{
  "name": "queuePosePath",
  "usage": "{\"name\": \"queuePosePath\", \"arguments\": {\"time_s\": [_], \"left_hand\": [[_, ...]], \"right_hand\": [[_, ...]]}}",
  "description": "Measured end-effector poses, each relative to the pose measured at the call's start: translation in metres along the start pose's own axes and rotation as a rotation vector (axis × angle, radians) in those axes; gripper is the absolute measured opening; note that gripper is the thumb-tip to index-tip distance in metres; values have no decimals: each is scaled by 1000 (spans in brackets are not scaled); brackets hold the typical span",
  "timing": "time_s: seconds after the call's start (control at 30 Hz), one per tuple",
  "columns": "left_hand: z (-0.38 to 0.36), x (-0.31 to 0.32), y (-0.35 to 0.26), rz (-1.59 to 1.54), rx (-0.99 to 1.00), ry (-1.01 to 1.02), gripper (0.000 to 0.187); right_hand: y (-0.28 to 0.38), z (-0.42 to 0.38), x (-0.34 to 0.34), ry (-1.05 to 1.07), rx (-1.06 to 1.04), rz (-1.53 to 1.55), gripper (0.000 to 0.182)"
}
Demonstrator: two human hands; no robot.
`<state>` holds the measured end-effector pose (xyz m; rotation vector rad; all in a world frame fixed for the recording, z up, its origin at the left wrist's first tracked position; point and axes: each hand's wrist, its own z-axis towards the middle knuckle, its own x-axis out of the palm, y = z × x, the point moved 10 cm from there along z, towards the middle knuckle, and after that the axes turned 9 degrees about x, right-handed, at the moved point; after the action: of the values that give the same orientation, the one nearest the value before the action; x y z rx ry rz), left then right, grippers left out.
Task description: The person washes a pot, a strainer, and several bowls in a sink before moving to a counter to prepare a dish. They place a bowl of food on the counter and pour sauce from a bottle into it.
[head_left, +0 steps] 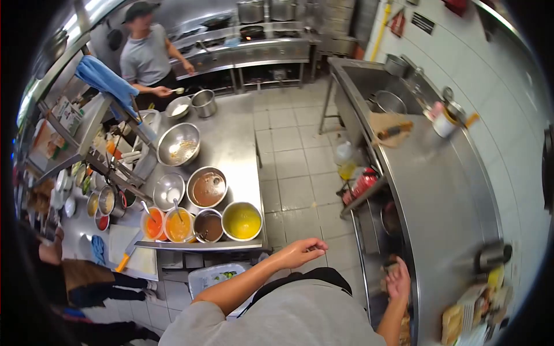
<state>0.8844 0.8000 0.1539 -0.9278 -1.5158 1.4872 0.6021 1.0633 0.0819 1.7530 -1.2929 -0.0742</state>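
Note:
My left hand (300,252) hangs in the air over the tiled floor, its fingers loosely bent and apart, with nothing in them. To its left, on the steel table's front corner, stand a bowl of yellow liquid (242,221) and a pot of brown sauce (208,225). My right hand (397,279) is at the front edge of the right-hand steel counter (444,202). Its fingers are curled, and a small dark piece shows at the fingertips, too blurred to name. A lower shelf lies beneath that hand.
A co-worker (147,52) holds a ladle at the back left of the table. More bowls stand nearby, with a knife (128,254) on a white board (147,262). A sink (369,83), fire extinguisher (362,183) and bread (453,324) are on the right. Another person is at the lower left.

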Motion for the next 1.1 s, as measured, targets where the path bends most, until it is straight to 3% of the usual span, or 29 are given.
{"name": "queuePosePath", "arguments": {"time_s": [0.03, 0.2, 0.4, 0.47, 0.57, 0.73, 0.9, 1.0, 1.1], "left_hand": [[16, -13, -9, 8, -4, -30, 28], [94, -58, -6, -145, -66, -169, 26], [199, -109, -23, -117, -153, -343, 23], [224, -140, -35, 27, -123, -389, 21], [230, -193, -31, 31, -91, -643, 21], [237, -245, -6, -64, -156, -870, 19], [289, -294, 21, -120, -243, -790, 22], [325, -342, 23, -77, -223, -718, 23], [353, -398, 27, -82, -231, -674, 25]], "right_hand": [[11, 7, -9, -71, -8, 87, 30], [56, 115, 14, 36, -1, 153, 29], [184, 273, 187, 351, 14, -139, 29], [207, 323, 251, 459, 52, -263, 27], [225, 375, 340, 562, 63, -452, 25], [173, 424, 438, 663, 221, -629, 28], [64, 429, 478, 929, 486, -838, 33], [60, 451, 499, 1003, 574, -893, 34], [97, 503, 529, 804, 446, -829, 32]]}}
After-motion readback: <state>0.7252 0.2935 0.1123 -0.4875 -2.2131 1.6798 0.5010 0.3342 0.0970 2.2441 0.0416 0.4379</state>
